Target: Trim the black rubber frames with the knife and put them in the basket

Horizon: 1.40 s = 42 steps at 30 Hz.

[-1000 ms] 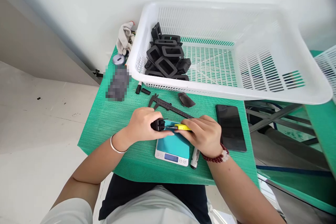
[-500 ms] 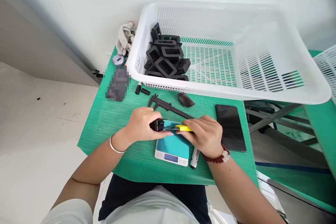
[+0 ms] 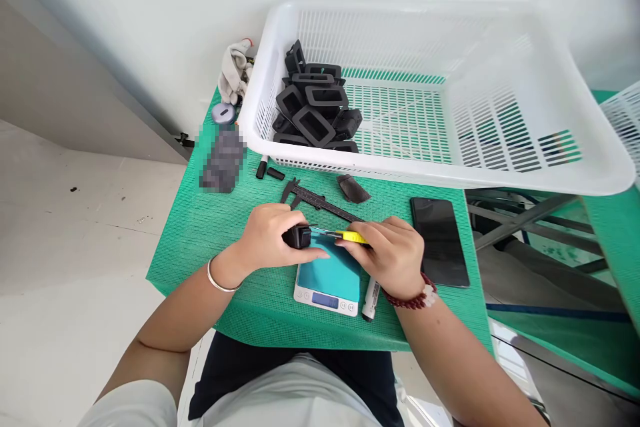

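Observation:
My left hand (image 3: 267, 237) is closed round a black plastic part (image 3: 299, 237), whose end sticks out between thumb and fingers. In my right hand (image 3: 393, 253) is a yellow utility knife (image 3: 353, 237), its thin blade pointing left and reaching the upper edge of the part; whether it touches cannot be made out. Both hands are above a small digital scale (image 3: 327, 287) with a blue-green plate. Just beyond them lies a dark caliper (image 3: 320, 201), partly behind my right hand. A white marker (image 3: 371, 300) rests beside the scale, under my right wrist.
A large white plastic basket (image 3: 400, 170) stands at the back, with several black frame-like parts (image 3: 314, 125) at its left. A dark scrap (image 3: 353, 188) lies before it. A black phone (image 3: 440, 240) is at right, gloves (image 3: 234, 70) and a round tin (image 3: 223, 113) at left.
The knife blade has shifted slightly upward and turned, now along the top edge of the black part. My left hand keeps its hold almost in place.

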Each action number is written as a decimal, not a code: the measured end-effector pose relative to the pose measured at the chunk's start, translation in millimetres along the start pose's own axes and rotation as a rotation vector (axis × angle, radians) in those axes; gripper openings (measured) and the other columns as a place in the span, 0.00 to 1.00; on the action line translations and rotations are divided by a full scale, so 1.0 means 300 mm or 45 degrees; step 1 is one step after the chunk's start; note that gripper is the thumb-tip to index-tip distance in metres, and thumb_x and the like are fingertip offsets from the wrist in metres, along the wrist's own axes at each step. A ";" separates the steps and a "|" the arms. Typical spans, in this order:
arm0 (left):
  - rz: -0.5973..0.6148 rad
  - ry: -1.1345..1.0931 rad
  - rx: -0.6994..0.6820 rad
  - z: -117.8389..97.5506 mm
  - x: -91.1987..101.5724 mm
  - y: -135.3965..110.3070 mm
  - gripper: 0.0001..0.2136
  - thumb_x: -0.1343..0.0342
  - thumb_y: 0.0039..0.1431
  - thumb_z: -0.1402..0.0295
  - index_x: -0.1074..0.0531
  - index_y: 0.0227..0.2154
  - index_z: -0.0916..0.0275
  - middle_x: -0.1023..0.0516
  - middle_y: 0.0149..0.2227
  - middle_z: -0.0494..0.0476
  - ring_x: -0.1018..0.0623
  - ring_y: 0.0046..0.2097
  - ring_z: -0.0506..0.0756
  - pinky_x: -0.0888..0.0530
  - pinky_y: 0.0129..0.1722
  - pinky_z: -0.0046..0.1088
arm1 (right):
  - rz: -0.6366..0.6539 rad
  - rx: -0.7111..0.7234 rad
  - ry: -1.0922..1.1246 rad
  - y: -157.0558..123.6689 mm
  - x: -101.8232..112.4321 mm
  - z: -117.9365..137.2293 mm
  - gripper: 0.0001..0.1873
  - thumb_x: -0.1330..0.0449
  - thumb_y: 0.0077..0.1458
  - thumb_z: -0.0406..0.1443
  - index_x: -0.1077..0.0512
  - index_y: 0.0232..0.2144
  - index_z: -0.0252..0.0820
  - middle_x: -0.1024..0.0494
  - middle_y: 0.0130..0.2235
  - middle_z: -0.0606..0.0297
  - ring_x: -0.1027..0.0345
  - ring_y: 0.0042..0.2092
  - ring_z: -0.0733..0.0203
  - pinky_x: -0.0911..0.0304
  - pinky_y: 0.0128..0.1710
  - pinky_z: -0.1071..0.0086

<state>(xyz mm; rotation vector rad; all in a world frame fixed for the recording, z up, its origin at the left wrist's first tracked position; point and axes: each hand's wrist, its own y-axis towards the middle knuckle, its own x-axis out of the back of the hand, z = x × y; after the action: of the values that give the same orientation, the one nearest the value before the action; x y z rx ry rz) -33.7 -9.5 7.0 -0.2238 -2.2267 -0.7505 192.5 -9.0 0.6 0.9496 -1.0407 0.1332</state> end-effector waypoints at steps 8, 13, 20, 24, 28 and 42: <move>-0.022 -0.068 0.007 -0.002 0.003 0.003 0.22 0.37 0.43 0.46 0.29 0.22 0.63 0.28 0.19 0.52 0.30 0.22 0.50 0.35 0.23 0.27 | -0.003 -0.039 0.006 -0.006 0.000 -0.001 0.12 0.38 0.55 0.42 0.31 0.30 0.38 0.23 0.23 0.66 0.33 0.23 0.67 0.47 0.27 0.69; -0.008 -0.102 0.019 -0.005 0.007 0.004 0.23 0.37 0.41 0.45 0.29 0.22 0.63 0.28 0.19 0.51 0.30 0.22 0.50 0.34 0.23 0.27 | 0.041 0.020 0.101 -0.002 0.000 0.009 0.12 0.40 0.58 0.42 0.31 0.30 0.39 0.23 0.24 0.66 0.33 0.23 0.68 0.47 0.27 0.70; -0.028 -0.121 0.009 -0.006 0.006 0.004 0.22 0.36 0.41 0.47 0.30 0.22 0.63 0.28 0.19 0.51 0.31 0.21 0.49 0.34 0.23 0.27 | 0.030 0.017 0.083 0.000 0.004 0.011 0.12 0.40 0.58 0.42 0.31 0.30 0.38 0.23 0.23 0.67 0.35 0.23 0.68 0.48 0.26 0.70; -0.013 -0.109 0.010 -0.005 0.006 0.004 0.22 0.36 0.41 0.46 0.30 0.22 0.63 0.28 0.19 0.51 0.31 0.22 0.49 0.34 0.23 0.27 | 0.024 -0.004 0.032 0.002 0.006 0.012 0.13 0.39 0.57 0.43 0.31 0.30 0.38 0.23 0.23 0.66 0.35 0.22 0.67 0.48 0.26 0.69; -0.057 -0.138 0.013 -0.004 0.009 0.008 0.23 0.36 0.40 0.45 0.30 0.22 0.63 0.29 0.18 0.50 0.32 0.21 0.49 0.36 0.22 0.26 | -0.014 -0.025 0.044 0.002 0.007 0.012 0.12 0.38 0.56 0.42 0.31 0.29 0.38 0.23 0.23 0.66 0.34 0.23 0.67 0.48 0.26 0.69; -0.053 -0.474 0.065 0.002 0.025 0.019 0.19 0.32 0.42 0.54 0.23 0.34 0.61 0.28 0.24 0.51 0.32 0.29 0.51 0.33 0.27 0.28 | -0.016 -0.053 0.117 -0.002 -0.001 0.005 0.13 0.39 0.57 0.43 0.30 0.29 0.39 0.23 0.23 0.67 0.34 0.23 0.68 0.46 0.27 0.70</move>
<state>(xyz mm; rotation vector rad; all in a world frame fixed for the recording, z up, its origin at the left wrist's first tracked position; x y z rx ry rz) -37.0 -4.9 14.5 -0.3138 -2.6056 -0.7184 191.5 -10.4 0.3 0.9038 -0.9494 0.1431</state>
